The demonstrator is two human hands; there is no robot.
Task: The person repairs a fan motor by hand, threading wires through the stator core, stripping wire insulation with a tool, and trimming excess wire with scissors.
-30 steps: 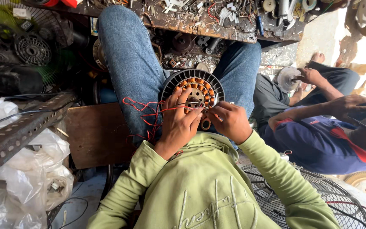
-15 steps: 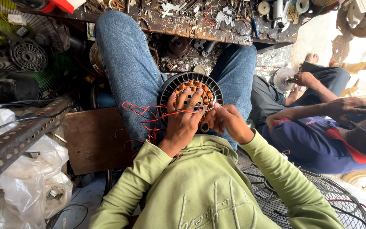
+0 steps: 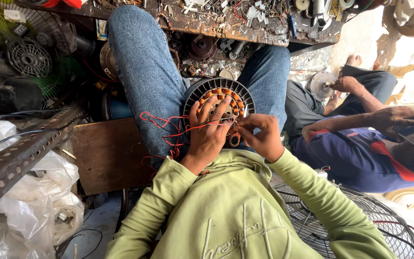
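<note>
We see a round, ribbed black motor stator (image 3: 219, 98) with a ring of glossy copper coils resting on the denim-clad lap. Our left hand (image 3: 210, 129) lies flat over its face, fingers spread open, thin red wires (image 3: 166, 129) trailing from under it. Our right hand (image 3: 259, 136) is pinched closed just beside the rim, apparently on a wire end, though that is too small to confirm.

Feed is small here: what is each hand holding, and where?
Left hand lies flat on the fan stator, over its copper coils. Right hand pinches a red wire at its end.
</note>
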